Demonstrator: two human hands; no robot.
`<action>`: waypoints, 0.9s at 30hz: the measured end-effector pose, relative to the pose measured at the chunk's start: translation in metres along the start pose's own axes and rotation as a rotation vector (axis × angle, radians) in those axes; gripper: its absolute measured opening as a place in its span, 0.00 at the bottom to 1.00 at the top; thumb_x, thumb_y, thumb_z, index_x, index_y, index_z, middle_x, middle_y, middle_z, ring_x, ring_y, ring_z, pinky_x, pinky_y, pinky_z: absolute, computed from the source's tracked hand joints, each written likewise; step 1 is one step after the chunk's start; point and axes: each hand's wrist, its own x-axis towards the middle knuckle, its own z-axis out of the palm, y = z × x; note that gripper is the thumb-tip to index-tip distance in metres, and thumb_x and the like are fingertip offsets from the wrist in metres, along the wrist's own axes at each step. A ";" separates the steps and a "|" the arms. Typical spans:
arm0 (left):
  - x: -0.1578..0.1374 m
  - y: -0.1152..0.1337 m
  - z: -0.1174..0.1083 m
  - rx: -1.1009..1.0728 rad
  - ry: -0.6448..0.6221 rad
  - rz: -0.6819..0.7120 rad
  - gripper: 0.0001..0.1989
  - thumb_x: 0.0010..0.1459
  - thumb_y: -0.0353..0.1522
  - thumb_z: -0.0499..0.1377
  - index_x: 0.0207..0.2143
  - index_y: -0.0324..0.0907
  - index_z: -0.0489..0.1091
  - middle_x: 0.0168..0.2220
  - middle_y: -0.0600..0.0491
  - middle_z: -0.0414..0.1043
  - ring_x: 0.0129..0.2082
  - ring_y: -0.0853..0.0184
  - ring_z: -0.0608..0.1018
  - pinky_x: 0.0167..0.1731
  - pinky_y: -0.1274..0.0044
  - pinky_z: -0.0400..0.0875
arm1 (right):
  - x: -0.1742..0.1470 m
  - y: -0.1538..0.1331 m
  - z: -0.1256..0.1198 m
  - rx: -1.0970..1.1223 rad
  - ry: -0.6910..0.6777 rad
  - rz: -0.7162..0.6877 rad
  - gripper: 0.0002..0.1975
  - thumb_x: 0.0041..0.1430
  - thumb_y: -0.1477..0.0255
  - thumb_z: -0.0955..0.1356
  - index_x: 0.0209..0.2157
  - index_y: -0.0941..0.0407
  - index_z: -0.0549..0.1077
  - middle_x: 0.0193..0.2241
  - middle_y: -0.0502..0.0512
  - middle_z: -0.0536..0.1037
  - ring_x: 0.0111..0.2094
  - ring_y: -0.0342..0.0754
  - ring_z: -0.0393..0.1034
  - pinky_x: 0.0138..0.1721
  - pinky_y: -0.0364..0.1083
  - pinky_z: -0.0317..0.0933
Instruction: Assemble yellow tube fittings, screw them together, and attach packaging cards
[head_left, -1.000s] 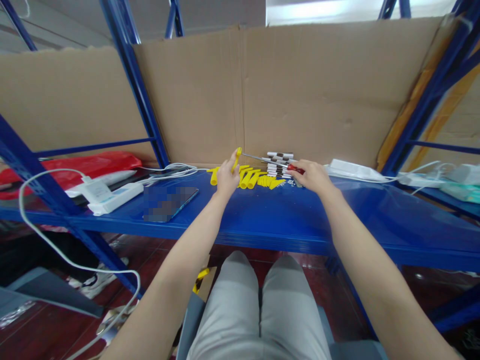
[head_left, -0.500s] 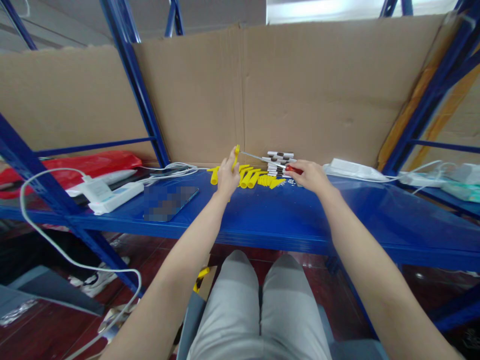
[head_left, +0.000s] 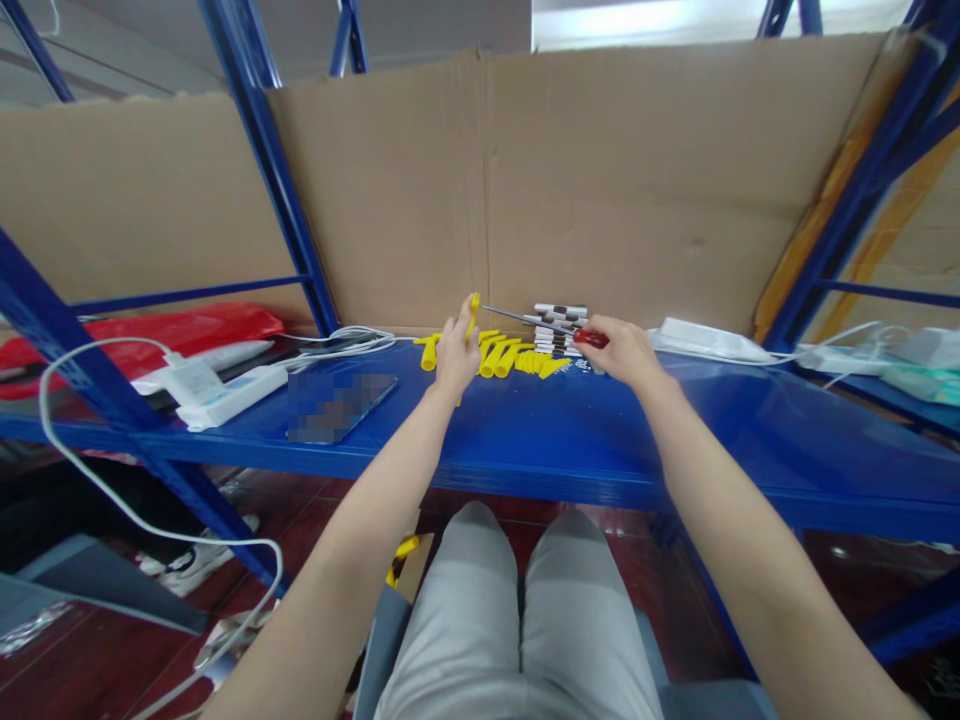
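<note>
My left hand (head_left: 457,352) is closed around a yellow plastic piece (head_left: 474,303), held upright above the blue shelf. In my right hand (head_left: 621,350) is a screwdriver (head_left: 590,339) with a red handle. Its thin shaft points left, and the tip is at or just beside the top of the yellow piece; contact cannot be made out. Behind and between the hands lie several yellow tubes (head_left: 504,360) and a row of small flat yellow parts (head_left: 531,361). White and dark cylinders (head_left: 560,311) are stacked near the right hand, with tiny metal-looking bits (head_left: 582,365) in front.
A dark phone-like slab (head_left: 352,408) lies on the blue shelf (head_left: 570,430) at left. Nearby are a white power strip (head_left: 236,393) and a cable (head_left: 360,338). Cardboard (head_left: 637,190) stands behind. A white wrapped item (head_left: 712,341) sits at right. Someone's shoe (head_left: 191,567) shows below left.
The screwdriver has turned slightly about its shaft in my right hand, which has shifted very little. My left hand and the yellow piece stay nearly still.
</note>
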 end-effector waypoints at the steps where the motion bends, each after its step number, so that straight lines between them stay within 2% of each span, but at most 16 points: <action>1: 0.000 -0.001 0.000 0.004 0.007 0.007 0.24 0.69 0.39 0.50 0.65 0.45 0.61 0.44 0.45 0.74 0.47 0.59 0.78 0.50 0.70 0.71 | 0.000 0.001 0.000 0.007 -0.004 -0.005 0.08 0.59 0.65 0.67 0.35 0.52 0.77 0.36 0.57 0.82 0.36 0.54 0.75 0.33 0.46 0.59; 6: 0.000 -0.005 0.002 0.002 -0.003 0.005 0.24 0.68 0.37 0.50 0.65 0.44 0.61 0.45 0.44 0.74 0.48 0.59 0.77 0.51 0.69 0.70 | 0.000 0.003 0.003 0.013 -0.036 0.007 0.12 0.60 0.62 0.67 0.39 0.52 0.78 0.37 0.57 0.82 0.38 0.54 0.75 0.34 0.46 0.60; 14: 0.000 -0.008 0.005 0.002 0.090 0.029 0.23 0.66 0.36 0.52 0.63 0.43 0.65 0.41 0.46 0.75 0.47 0.57 0.78 0.53 0.66 0.69 | 0.002 0.002 0.004 0.000 -0.011 0.029 0.11 0.57 0.63 0.68 0.41 0.52 0.76 0.33 0.56 0.82 0.34 0.54 0.75 0.31 0.45 0.57; 17: 0.001 -0.010 0.005 -0.007 0.068 0.038 0.23 0.67 0.37 0.52 0.62 0.43 0.65 0.43 0.45 0.75 0.48 0.57 0.78 0.53 0.66 0.70 | 0.002 0.004 0.002 -0.017 0.012 0.011 0.09 0.58 0.65 0.66 0.36 0.53 0.76 0.32 0.56 0.81 0.33 0.53 0.74 0.30 0.45 0.54; 20: 0.002 -0.015 0.005 -0.038 0.035 0.049 0.23 0.67 0.39 0.51 0.62 0.44 0.65 0.44 0.45 0.76 0.49 0.58 0.78 0.54 0.67 0.69 | 0.001 0.006 0.001 -0.016 0.015 -0.041 0.10 0.59 0.64 0.65 0.34 0.53 0.77 0.33 0.57 0.81 0.34 0.53 0.73 0.29 0.45 0.54; 27: 0.003 -0.026 0.006 -0.035 0.021 0.065 0.22 0.66 0.36 0.54 0.60 0.44 0.66 0.41 0.46 0.77 0.45 0.59 0.79 0.50 0.67 0.72 | 0.000 0.003 -0.001 -0.027 -0.036 -0.054 0.14 0.62 0.65 0.64 0.41 0.54 0.79 0.39 0.60 0.82 0.39 0.54 0.74 0.32 0.46 0.57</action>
